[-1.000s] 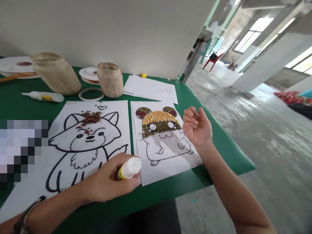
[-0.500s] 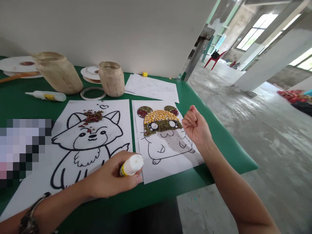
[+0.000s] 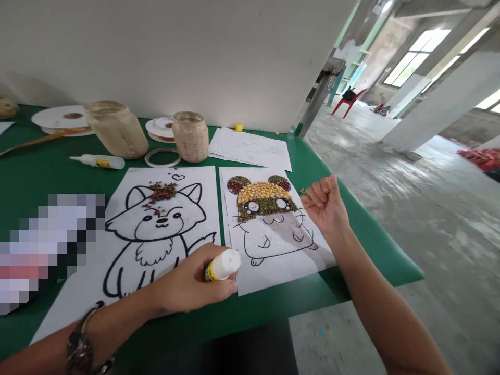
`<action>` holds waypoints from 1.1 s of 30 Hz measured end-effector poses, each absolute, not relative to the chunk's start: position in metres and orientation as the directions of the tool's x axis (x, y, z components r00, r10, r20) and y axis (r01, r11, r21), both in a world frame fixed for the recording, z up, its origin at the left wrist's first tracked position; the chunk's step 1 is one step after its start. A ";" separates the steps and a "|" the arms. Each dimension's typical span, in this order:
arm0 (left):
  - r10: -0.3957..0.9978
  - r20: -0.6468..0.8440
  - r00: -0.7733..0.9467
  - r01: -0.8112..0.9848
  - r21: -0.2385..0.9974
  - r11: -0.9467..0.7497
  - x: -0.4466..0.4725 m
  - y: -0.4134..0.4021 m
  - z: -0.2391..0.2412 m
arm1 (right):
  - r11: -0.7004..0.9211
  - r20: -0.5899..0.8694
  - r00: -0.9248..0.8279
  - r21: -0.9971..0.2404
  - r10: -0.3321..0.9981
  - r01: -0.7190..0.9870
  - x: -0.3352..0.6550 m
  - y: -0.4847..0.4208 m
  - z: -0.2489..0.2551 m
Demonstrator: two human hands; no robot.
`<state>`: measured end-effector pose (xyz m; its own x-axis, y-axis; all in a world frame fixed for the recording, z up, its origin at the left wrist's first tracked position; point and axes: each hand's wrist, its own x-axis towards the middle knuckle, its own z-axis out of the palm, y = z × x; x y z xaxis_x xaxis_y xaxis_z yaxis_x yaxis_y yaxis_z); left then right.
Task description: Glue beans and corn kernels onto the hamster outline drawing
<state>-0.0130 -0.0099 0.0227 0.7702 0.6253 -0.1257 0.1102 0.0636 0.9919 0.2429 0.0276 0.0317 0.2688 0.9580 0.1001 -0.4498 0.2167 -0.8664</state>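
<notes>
My left hand (image 3: 199, 276) is closed around a white glue bottle (image 3: 224, 265) with a yellow label, one end toward me. It is over the lower right of the fox drawing (image 3: 156, 234), which has a loose pile of red and green beans (image 3: 163, 192) on its forehead. My right hand (image 3: 327, 205) is raised with curled fingers beside the hamster drawing (image 3: 269, 245); whatever they may hold is hidden. Yellow corn kernels (image 3: 263, 191) cover the hamster's head top. Green beans (image 3: 269, 206) fill the band around its eyes, and red and green ones its ears.
Two beige jars (image 3: 190, 136), white ribbon spools (image 3: 58, 119), a tape ring (image 3: 163, 157) and a small squeeze bottle (image 3: 97, 161) stand or lie behind the drawings. Sketched sheets (image 3: 250, 148) and a yellow cap (image 3: 238, 127) are by the wall. The green table (image 3: 375, 260) ends at right.
The view has shifted, so the table items appear further right. My right hand's fingers have loosened slightly and tilted upward. My left hand keeps the glue bottle in nearly the same pose.
</notes>
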 end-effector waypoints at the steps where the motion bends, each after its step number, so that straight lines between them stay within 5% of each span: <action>1: 0.621 -0.123 0.774 0.108 0.992 0.062 -0.013 -0.010 0.022 | 0.222 0.101 0.268 -0.855 0.958 -0.468 0.243 0.029 0.031; 26: 0.622 -0.075 0.780 0.051 0.997 0.058 -0.014 -0.011 0.022 | 0.207 0.062 0.363 -0.903 0.930 -0.376 0.248 0.030 0.032; 33: 0.621 -0.077 0.780 0.062 0.997 0.046 -0.015 -0.010 0.020 | 0.282 0.150 0.365 -0.898 0.919 -0.339 0.253 0.033 0.028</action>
